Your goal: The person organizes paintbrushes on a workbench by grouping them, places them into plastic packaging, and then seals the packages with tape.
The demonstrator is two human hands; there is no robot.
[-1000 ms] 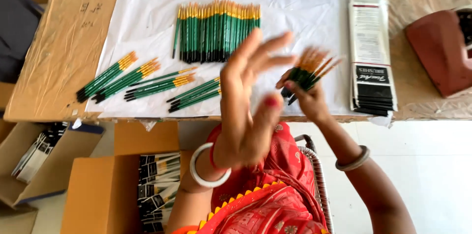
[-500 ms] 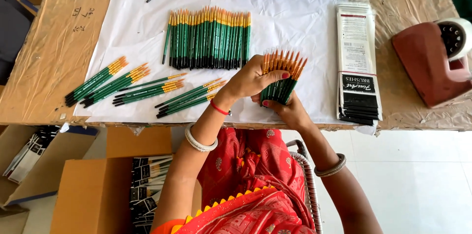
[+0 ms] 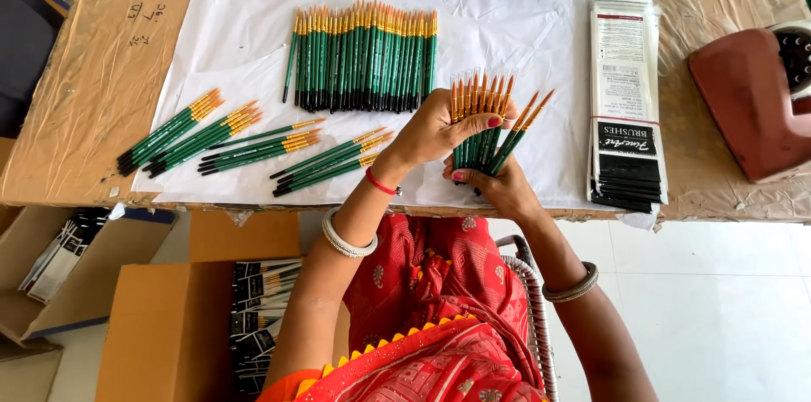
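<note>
Sorting's partway: four small brush bundles (image 3: 253, 142) lie on the table (image 3: 93, 73), both left hand (image 3: 435, 127) and right hand (image 3: 498, 187) grasping a fanned brush bunch (image 3: 486, 127), big row (image 3: 363, 56) untouched.

You hold a fan of brushes (image 3: 483, 127) with green handles and orange-gold tips, tips pointing away from you, handles gathered low. Most stand side by side, nearly upright; a few at the right tilt outward. The fan sits just right of the big row of matching brushes (image 3: 363, 60) on the white paper, slightly nearer you, and left of the packet stack.
</note>
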